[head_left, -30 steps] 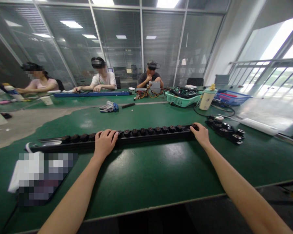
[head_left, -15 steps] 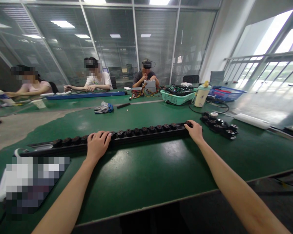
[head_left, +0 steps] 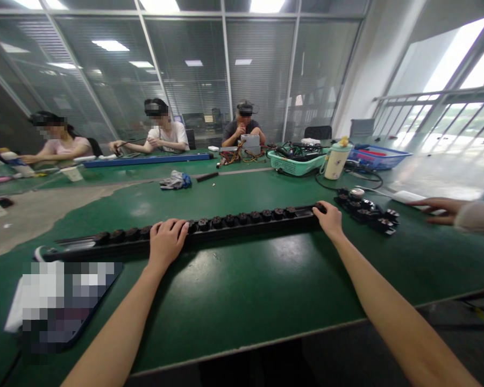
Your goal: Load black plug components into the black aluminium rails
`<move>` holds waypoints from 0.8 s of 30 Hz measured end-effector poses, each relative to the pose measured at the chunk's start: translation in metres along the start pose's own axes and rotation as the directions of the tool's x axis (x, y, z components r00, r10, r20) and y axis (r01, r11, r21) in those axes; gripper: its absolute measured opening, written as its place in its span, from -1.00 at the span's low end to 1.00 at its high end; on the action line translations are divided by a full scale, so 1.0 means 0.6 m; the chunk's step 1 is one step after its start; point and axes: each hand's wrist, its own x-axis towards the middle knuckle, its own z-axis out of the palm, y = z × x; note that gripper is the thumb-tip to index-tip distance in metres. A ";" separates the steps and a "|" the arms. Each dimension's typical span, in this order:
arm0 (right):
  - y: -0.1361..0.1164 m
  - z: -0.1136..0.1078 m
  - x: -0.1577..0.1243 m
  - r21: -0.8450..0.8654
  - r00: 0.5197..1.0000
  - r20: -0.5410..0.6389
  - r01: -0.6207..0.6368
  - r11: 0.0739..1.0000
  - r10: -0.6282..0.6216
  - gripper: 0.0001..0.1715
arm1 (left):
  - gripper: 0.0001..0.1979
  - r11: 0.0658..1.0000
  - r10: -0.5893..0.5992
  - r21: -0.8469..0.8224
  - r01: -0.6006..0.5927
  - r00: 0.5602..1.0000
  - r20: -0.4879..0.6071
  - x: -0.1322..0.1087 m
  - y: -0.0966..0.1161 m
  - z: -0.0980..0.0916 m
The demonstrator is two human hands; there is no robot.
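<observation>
Lying across green table [head_left: 242, 290] at 12 o'clock: long black socket rail [head_left: 246, 223], axis 9-to-3 o'clock. Left hand [head_left: 167, 242] clasps mid-span; right hand [head_left: 329, 220] grips 3 o'clock end, nearer loose black modules [head_left: 367, 212].

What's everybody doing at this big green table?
One person has both hands on a long black strip lined with round black sockets, lying flat on the green table: left hand near its middle, right hand at its right end. Loose black parts sit just beyond. Another person's hand rests at the far right; three others sit opposite.
</observation>
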 end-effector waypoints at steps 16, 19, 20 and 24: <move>0.016 -0.008 0.008 -0.030 0.999 -0.045 -0.031 0.999 0.030 -0.50 | -0.54 0.999 -0.013 -0.030 0.013 1.000 0.003 0.000 0.001 -0.012; 0.021 -0.011 0.014 -0.041 0.996 -0.051 -0.074 0.996 0.072 -0.51 | -0.54 0.999 -0.021 -0.044 0.021 1.000 0.007 0.000 0.000 -0.012; 0.024 -0.011 0.016 -0.043 0.995 -0.051 -0.083 0.996 0.081 -0.51 | -0.54 0.999 -0.022 -0.047 0.023 1.000 0.010 0.000 -0.001 -0.012; 0.044 -0.009 0.024 -0.050 0.992 -0.058 -0.112 0.992 0.109 -0.52 | -0.54 0.998 -0.019 -0.053 0.020 1.000 0.022 0.001 -0.003 -0.009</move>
